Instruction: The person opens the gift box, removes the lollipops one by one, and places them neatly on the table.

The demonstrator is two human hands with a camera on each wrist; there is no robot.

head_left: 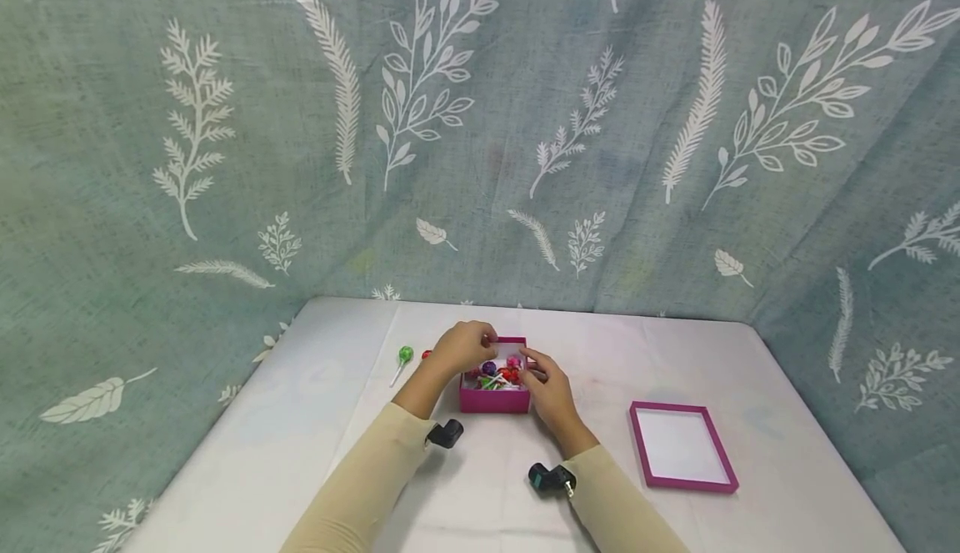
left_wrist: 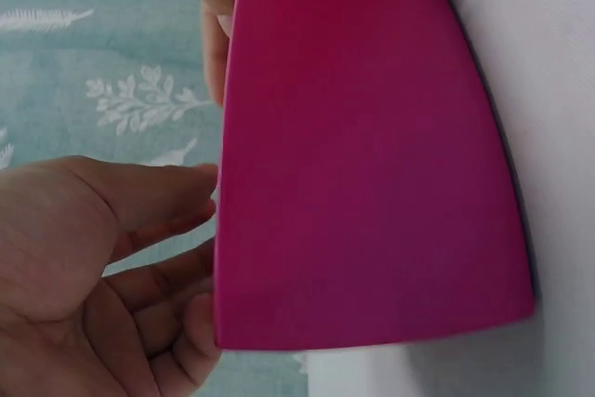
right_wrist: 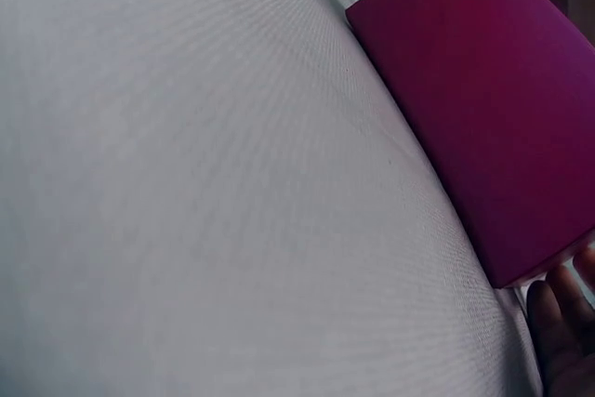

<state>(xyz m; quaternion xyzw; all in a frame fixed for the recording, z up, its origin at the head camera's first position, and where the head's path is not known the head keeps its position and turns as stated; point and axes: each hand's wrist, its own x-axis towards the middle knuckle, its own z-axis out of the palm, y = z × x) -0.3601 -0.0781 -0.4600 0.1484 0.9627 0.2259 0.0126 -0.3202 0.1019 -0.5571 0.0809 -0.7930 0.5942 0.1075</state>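
Observation:
A magenta box [head_left: 493,401] with a pale inside stands on the white-covered table, holding several lollipops [head_left: 513,375] in bright wrappers. My left hand [head_left: 463,347] is over the box's left side, its fingers bent toward the inside. In the left wrist view, the box wall [left_wrist: 363,165] hides those fingertips, so whether they pinch anything does not show. At the right wall is my right hand [head_left: 550,386], its fingers loosely bent near the rim. The right wrist view shows fingers [right_wrist: 562,309] of that hand beside the box, with nothing visible in them.
A green lollipop [head_left: 406,354] lies on the table left of the box. A red one [head_left: 426,354] beside it is partly covered by my left arm. The magenta-edged lid [head_left: 684,446] lies at the right, pale inside up. Behind the table hangs a leaf-patterned curtain [head_left: 480,136].

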